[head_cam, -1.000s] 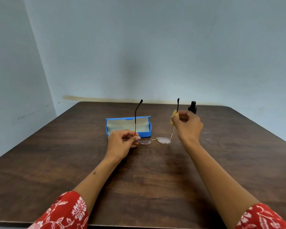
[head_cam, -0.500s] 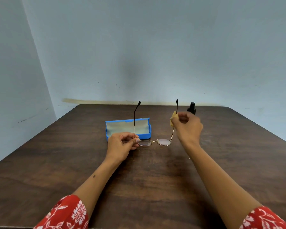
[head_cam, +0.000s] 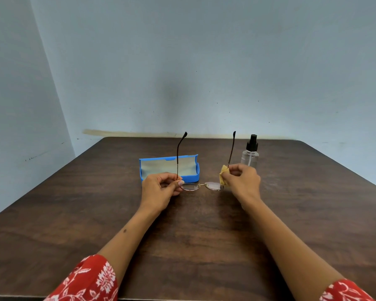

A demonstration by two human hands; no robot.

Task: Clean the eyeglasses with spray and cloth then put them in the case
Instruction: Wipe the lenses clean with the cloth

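Eyeglasses point(head_cam: 201, 186) betw. L hand point(head_cam: 161, 189), R hand point(head_cam: 243, 181)

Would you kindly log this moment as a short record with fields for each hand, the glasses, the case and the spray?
left hand: pinches the eyeglasses at the left hinge
right hand: holds a yellow cloth against the right temple
eyeglasses: lenses down, both temples pointing up
case: blue, open, nothing visible inside, behind the left hand
spray bottle: upright on the table, behind the right hand, untouched
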